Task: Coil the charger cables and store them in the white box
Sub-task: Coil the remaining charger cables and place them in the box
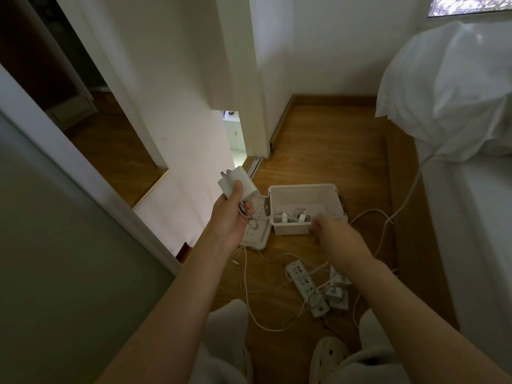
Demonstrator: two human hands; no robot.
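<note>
The white box (304, 194) stands open on the wooden floor, with its perforated lid (256, 232) lying flat to its left. Inside lie two coiled chargers (291, 217). My left hand (234, 214) is raised left of the box and grips a large white charger brick (239, 182) with its coiled cable (245, 213) hanging under the fingers. My right hand (336, 236) hovers at the box's front right corner; it is blurred and I cannot tell whether it holds anything.
A white power strip (303, 284) and more adapters (336, 292) lie on the floor nearer me, with loose white cables (249, 300) around them. A bed with a white pillow (448, 87) fills the right. A door and wall stand left. My feet in white clogs (328, 358) are below.
</note>
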